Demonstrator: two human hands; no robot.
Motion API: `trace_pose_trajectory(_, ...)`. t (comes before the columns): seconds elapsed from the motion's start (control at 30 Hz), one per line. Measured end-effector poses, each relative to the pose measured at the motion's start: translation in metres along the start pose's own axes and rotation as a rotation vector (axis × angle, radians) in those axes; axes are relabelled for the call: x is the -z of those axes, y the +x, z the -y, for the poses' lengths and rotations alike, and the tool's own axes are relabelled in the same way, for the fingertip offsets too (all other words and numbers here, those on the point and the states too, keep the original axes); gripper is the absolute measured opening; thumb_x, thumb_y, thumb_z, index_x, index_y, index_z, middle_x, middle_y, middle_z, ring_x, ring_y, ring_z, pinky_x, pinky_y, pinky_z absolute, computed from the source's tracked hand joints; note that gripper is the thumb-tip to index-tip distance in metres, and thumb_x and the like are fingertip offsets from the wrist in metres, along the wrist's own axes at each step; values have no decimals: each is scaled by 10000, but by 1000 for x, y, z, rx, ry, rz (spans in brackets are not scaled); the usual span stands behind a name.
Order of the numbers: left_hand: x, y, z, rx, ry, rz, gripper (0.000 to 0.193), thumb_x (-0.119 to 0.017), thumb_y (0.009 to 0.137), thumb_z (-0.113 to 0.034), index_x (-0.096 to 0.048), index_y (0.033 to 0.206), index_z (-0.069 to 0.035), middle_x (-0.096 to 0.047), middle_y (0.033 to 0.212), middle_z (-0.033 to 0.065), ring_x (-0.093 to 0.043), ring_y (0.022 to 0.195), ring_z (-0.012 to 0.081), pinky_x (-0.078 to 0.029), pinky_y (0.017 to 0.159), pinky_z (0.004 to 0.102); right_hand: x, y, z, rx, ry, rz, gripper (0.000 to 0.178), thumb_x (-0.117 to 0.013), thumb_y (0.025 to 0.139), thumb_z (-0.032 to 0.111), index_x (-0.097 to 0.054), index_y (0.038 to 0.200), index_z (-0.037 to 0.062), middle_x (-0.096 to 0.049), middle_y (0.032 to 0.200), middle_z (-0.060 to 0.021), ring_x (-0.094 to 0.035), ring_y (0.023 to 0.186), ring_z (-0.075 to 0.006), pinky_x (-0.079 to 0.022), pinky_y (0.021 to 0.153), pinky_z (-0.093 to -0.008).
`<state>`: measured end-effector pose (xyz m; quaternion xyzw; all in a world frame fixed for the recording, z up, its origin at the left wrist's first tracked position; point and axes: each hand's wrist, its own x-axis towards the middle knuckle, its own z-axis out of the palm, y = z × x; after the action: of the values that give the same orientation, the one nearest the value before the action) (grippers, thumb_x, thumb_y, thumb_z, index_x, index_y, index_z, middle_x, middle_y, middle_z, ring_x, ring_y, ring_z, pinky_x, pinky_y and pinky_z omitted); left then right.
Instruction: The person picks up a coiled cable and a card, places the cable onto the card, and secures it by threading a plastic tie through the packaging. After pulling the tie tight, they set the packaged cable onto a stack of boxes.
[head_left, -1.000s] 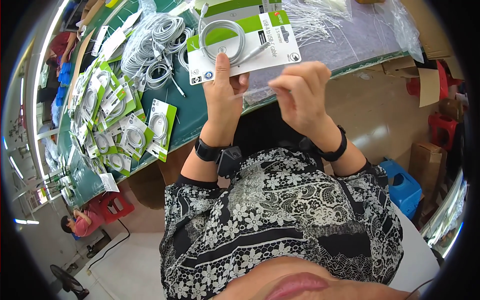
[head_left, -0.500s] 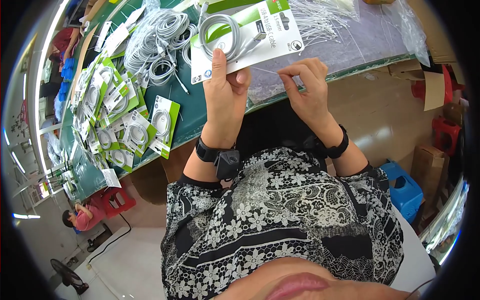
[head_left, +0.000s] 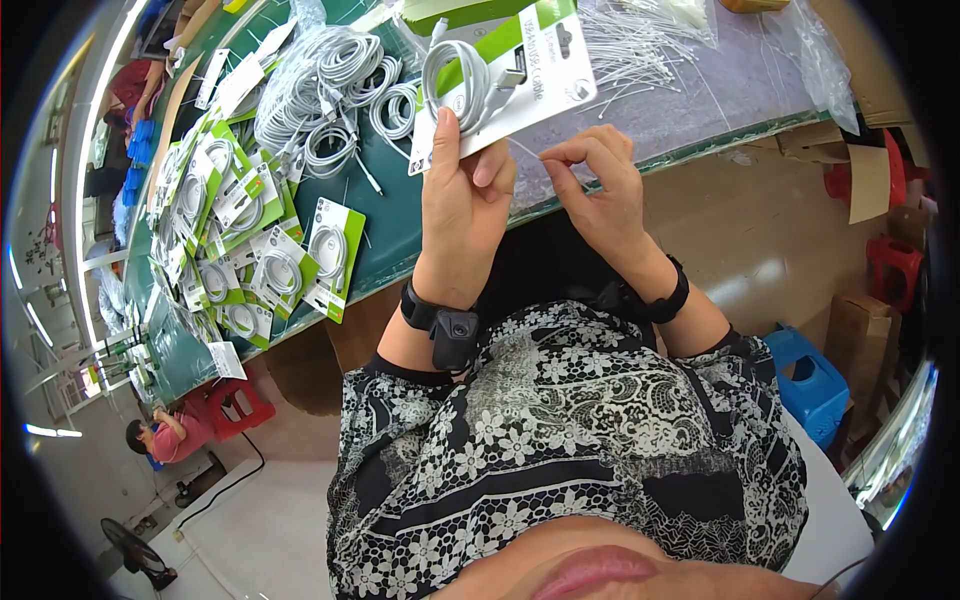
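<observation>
My left hand (head_left: pixel 465 205) is closed on a white and green cable card (head_left: pixel 550 65), thumb in front and fingers behind. A coiled grey USB cable (head_left: pixel 484 85) lies against the card's face, its plugs showing. Just right of the card's lower edge, my right hand (head_left: pixel 605 195) pinches a thin white cable tie (head_left: pixel 522 149) between thumb and forefinger. The tie's other end runs toward the back of the card, where I cannot see it. Left of my hands, several carded cables (head_left: pixel 232 205) lie in a heap, with loose coiled cables (head_left: pixel 305 85) beyond them.
Many white cable ties (head_left: pixel 640 50) are spread on the grey mat (head_left: pixel 735 85) at the right. A clear plastic bag (head_left: pixel 825 65) hangs near the table's right end. A blue stool (head_left: pixel 812 385) stands on the floor at right. Other people sit or stand at far left.
The card and my left hand have shifted slightly right and down, the card tilting. My right hand has moved a little left and down, nearer the card, still pinching the tie.
</observation>
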<state>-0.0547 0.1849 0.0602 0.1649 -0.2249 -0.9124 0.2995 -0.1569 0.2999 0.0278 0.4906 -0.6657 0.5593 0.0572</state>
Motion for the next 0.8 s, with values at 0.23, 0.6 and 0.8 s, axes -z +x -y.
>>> trace_pose_trajectory(0.23, 6, 3, -12, 269, -659, 112, 194, -525, 952, -206, -559, 976, -17, -536, 792, 5, -325, 485, 45, -210, 404, 206, 13, 9, 22, 109, -99, -20, 158, -707, 700, 11, -650, 820, 97, -575, 754, -2, -529, 734, -185, -376, 824, -348)
trace_pose_trajectory(0.6, -7, 0, -16, 282, -824, 179, 160, -520, 935, -141, -552, 930, 15, -519, 776, 14, -310, 456, 49, -190, 387, 208, 20, 24, 50, 288, -298, -81, 212, -725, 628, 47, -657, 812, 127, -535, 731, 40, -504, 722, -153, -359, 921, -394)
trace_pose_trajectory(0.8, -8, -5, -22, 298, -850, 204, 153, -501, 941, -126, -548, 921, 18, -520, 775, 20, -304, 449, 48, -184, 379, 208, 18, 25, 52, 297, -281, -72, 172, -718, 643, 67, -652, 790, 127, -531, 728, 44, -503, 721, -150, -345, 940, -399)
